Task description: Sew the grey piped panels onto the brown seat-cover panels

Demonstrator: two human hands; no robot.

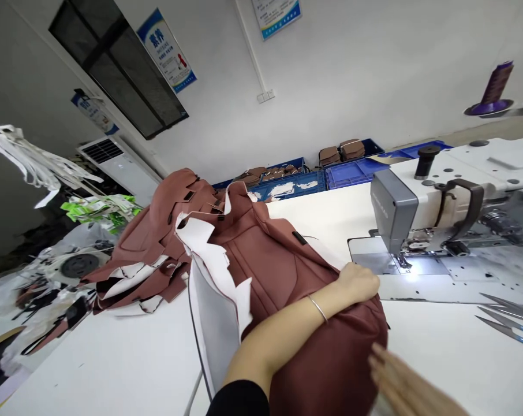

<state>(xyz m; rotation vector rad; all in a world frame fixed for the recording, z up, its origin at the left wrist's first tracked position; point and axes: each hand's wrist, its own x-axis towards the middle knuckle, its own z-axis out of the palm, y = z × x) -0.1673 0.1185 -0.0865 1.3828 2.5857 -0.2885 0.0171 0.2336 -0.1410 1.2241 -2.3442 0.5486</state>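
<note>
A reddish-brown leather seat cover [265,260] with white backing lies across the white table in front of me. My left arm reaches over it, and my left hand [359,283] is closed on the cover's right edge, close to the sewing machine [393,211]. At the lower right, my right hand [406,381] is blurred by motion, fingers stretched out beside the cover's edge. Whether its fingertips touch the leather I cannot tell. The machine's lit needle area [404,263] is just beyond my left hand, with no material under the foot.
More brown covers [153,237] are heaped at the left of the table [127,358]. Scissors [510,323] lie at the right edge. Blue crates [287,186] with brown pieces line the wall. A thread cone [497,86] stands at the upper right.
</note>
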